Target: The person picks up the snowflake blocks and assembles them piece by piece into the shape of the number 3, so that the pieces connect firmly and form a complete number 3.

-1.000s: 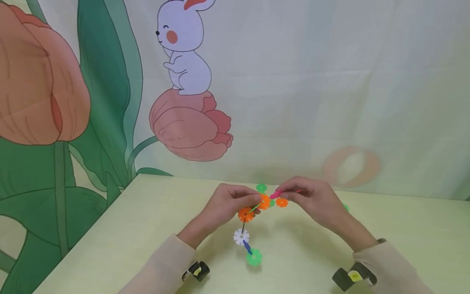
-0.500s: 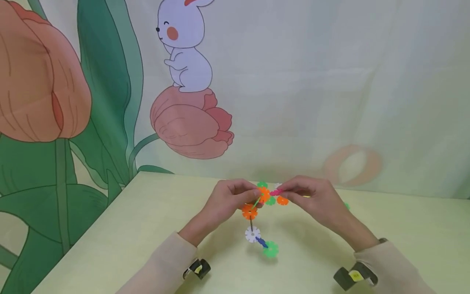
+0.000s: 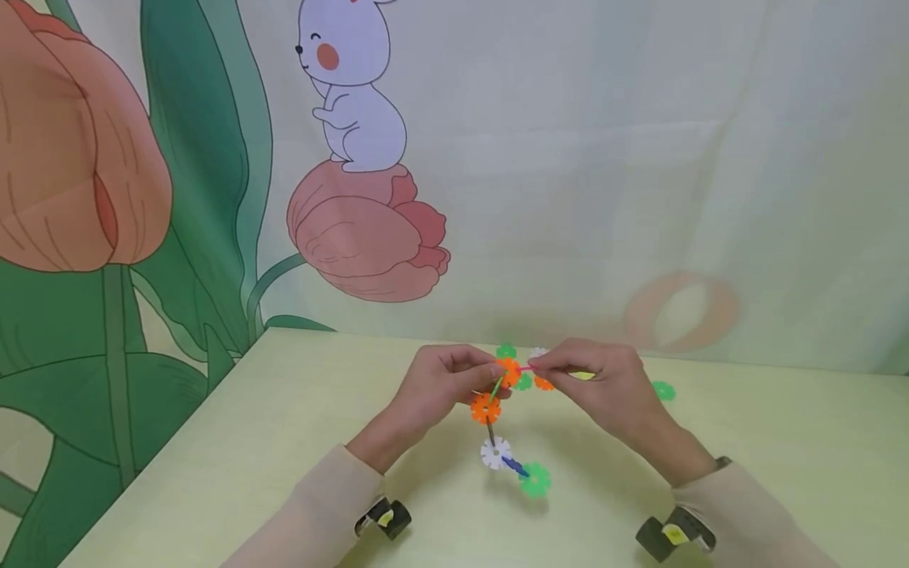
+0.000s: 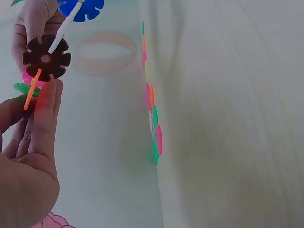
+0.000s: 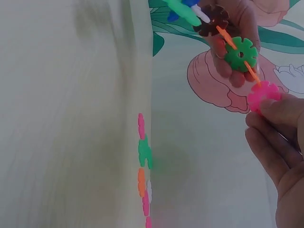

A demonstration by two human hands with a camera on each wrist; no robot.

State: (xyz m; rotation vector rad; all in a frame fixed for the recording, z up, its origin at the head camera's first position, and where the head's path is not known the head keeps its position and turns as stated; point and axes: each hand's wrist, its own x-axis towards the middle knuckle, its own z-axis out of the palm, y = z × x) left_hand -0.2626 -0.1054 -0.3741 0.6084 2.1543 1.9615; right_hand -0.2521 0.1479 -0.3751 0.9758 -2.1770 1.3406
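A chain of notched plastic snowflake discs hangs between my hands in the head view. Its lower end is a green disc (image 3: 535,480), then a blue disc (image 4: 88,10), a white disc (image 3: 495,453), a brown disc (image 4: 46,58), an orange disc (image 3: 486,409) and another green disc (image 5: 241,55). My left hand (image 3: 454,380) pinches the upper orange disc (image 3: 508,372) between thumb and fingers. In the thumb and fingers of my right hand (image 3: 604,383) is a pink disc (image 5: 262,95), edge against that orange disc. How deep their slots meet is unclear.
Loose discs lie on the pale table (image 3: 284,489) behind my hands, among them a green disc (image 3: 506,352), a white disc (image 3: 539,354) and, farther right, a green disc (image 3: 664,390). A printed cloth (image 3: 540,158) hangs at the table's back edge.
The pink disc has turned edge-on to the head view, against the upper orange disc. The chain's hanging end has swung right. Both hands keep their grips, and the head view has shifted slightly.
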